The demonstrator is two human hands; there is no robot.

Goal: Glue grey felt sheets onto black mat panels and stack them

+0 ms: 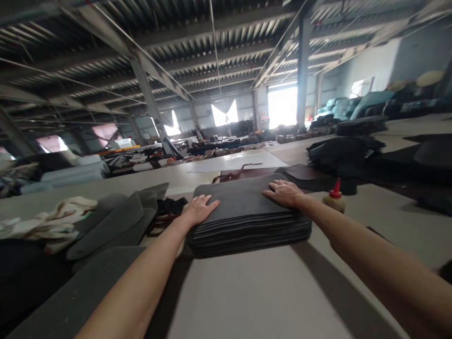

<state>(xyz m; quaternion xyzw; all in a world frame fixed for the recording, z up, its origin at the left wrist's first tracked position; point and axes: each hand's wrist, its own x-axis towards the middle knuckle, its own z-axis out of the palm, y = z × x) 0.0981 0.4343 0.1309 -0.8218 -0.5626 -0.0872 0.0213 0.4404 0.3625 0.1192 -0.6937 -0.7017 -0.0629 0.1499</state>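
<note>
A thick stack of dark grey sheets (247, 219) with rounded corners lies on the pale work table (254, 292) in front of me. My left hand (199, 208) rests flat on the stack's left top edge, fingers stretched out. On the far right corner of the stack lies my right hand (284, 192), also flat with fingers apart. Neither hand holds anything.
A small bottle with a red nozzle (334, 197) stands just right of the stack. Loose grey pieces (116, 221) and crumpled light cloth (52, 221) lie at left. Dark material (344, 153) is piled at right, and brown sheet pieces (236, 174) lie behind the stack.
</note>
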